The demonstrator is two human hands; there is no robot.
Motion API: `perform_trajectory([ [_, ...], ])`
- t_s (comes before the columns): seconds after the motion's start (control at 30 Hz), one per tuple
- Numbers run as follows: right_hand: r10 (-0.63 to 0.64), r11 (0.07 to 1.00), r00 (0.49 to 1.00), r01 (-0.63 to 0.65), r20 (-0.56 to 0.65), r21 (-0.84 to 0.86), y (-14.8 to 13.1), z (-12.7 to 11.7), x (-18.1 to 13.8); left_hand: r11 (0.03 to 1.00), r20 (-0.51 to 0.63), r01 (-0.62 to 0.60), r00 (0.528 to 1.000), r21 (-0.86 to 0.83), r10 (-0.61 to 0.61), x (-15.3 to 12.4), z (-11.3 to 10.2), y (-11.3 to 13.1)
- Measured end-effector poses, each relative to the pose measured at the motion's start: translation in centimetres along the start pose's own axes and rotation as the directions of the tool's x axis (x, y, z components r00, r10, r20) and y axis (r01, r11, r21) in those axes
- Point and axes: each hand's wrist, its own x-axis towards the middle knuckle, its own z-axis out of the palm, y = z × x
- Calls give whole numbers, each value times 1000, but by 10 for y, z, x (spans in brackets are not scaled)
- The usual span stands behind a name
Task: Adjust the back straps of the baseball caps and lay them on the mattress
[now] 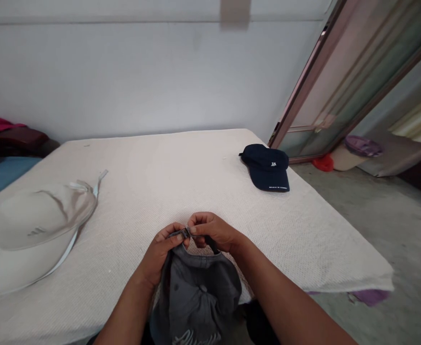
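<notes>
A dark grey baseball cap (pixel 199 292) hangs at the near edge of the table, its back opening facing away from me and stitched lettering at the bottom. My left hand (pixel 163 247) is closed on the strap's buckle (pixel 184 233) at the left side of that opening. Fingers of my right hand (pixel 212 231) pinch the strap at the buckle, thumb and forefinger meeting there. Part of the strap is hidden behind the fingers.
A navy cap (pixel 266 165) with a white logo lies at the right of the cloth-covered table (pixel 167 167). On the left is a pale wide-brimmed hat (pixel 34 225) with a cord. A bin (pixel 354 152) stands on the floor by the glass door (pixel 321 96).
</notes>
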Motion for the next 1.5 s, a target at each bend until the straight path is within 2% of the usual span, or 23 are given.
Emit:
perform_trajectory([
  [0.23, 18, 997, 1000, -17, -9, 76, 1, 0, 2, 998, 29, -47, 998, -41, 48, 0, 4, 0],
  [0.5, 21, 995, 1000, -21, -1, 93, 1, 2, 1, 996, -71, -56, 996, 69, 61, 4, 5, -3],
  [0.67, 12, 979, 1000, -15, 12, 202, -1, 2, 1, 997, -57, -58, 997, 41, 60, 4, 3, -3],
  [0.8, 15, 974, 1000, -21, 27, 228, 0, 4, 0, 997, -50, -57, 997, 46, 59, 5, 3, -3],
  [1.0, 25, 989, 1000, -25, 3, 146, 1, 4, 1, 997, -79, -37, 996, 69, 42, 5, 5, -3],
  [1.23, -28, 999, 999, 30, -33, 37, 2, 3, 2, 998, -85, -39, 995, 42, 43, 5, 7, -2],
  [1.5, -96, 992, 995, 96, -4, -83, -1, 2, -2, 996, -107, -10, 994, 83, 19, 4, 7, -1],
])
